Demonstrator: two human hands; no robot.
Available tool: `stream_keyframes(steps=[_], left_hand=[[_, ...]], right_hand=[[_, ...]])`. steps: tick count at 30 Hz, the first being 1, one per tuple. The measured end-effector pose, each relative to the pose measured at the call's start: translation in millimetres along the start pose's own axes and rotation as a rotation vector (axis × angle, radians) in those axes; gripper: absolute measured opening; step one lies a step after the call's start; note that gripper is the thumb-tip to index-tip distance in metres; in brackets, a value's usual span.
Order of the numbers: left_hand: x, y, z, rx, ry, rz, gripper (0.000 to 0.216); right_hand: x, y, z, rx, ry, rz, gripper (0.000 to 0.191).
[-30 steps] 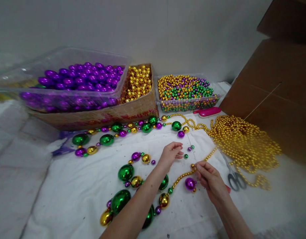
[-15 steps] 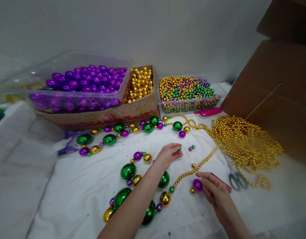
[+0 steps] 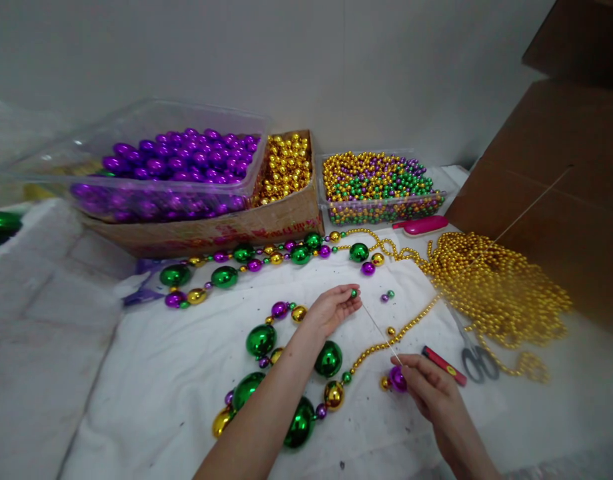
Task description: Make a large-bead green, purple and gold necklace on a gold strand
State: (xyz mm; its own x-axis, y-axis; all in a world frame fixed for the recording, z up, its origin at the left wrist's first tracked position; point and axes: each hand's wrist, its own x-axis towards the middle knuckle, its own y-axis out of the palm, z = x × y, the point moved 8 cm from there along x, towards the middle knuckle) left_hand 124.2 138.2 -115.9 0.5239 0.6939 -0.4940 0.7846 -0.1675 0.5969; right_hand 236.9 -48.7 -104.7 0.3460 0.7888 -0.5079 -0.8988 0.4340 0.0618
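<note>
My left hand (image 3: 335,309) pinches a small green bead (image 3: 354,293) between thumb and fingertips above the white cloth. A thin pale string (image 3: 378,327) runs straight from there down to my right hand (image 3: 429,385), whose thumb and forefinger are closed on its lower end. Just beside the right fingertips lie a purple ball (image 3: 398,379) and a small gold bead (image 3: 385,383). Under my left forearm, a strand of large green balls (image 3: 329,359) with gold and purple ones is partly hidden; it joins a gold bead chain (image 3: 371,350). One loose gold bead (image 3: 391,331) lies near the string.
Behind stand a clear bin of purple balls (image 3: 186,157), a carton (image 3: 281,227) with gold beads and a tub of mixed beads (image 3: 381,187). On the right are a gold bead heap (image 3: 496,287), scissors (image 3: 480,363), a red-and-black tube (image 3: 444,365) and a large cardboard box (image 3: 546,193).
My hands have drawn apart: the left shifted slightly left with the green bead, the right slid down a little. More of the string shows between them, and the red-and-black tube is more visible.
</note>
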Motion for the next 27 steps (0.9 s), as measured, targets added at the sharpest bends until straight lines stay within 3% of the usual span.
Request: stream_keyframes(steps=[15, 20, 24, 25, 27], left_hand=[[0.5, 0.0, -1.7, 0.073, 0.026, 0.005, 0.011], [-5.4, 13.6, 5.5, 0.112, -0.009, 0.088, 0.028], [-17.0, 39.8, 9.2, 0.3, -0.101, 0.31, 0.035], [-17.2, 42.4, 5.4, 0.399, -0.09, 0.327, 0.034], [-9.3, 39.4, -12.0, 0.633, 0.01, 0.236, 0.029]], right_hand=[[-0.1, -1.2, -1.0, -0.02, 0.009, 0.003, 0.047], [12.5, 10.6, 5.6, 0.002, -0.055, 0.015, 0.039], [24.7, 20.0, 13.6, 0.079, -0.108, 0.008, 0.033], [25.8, 20.0, 14.1, 0.1, -0.109, 0.004, 0.033], [25.6, 17.3, 13.3, 0.117, -0.107, -0.005, 0.034]])
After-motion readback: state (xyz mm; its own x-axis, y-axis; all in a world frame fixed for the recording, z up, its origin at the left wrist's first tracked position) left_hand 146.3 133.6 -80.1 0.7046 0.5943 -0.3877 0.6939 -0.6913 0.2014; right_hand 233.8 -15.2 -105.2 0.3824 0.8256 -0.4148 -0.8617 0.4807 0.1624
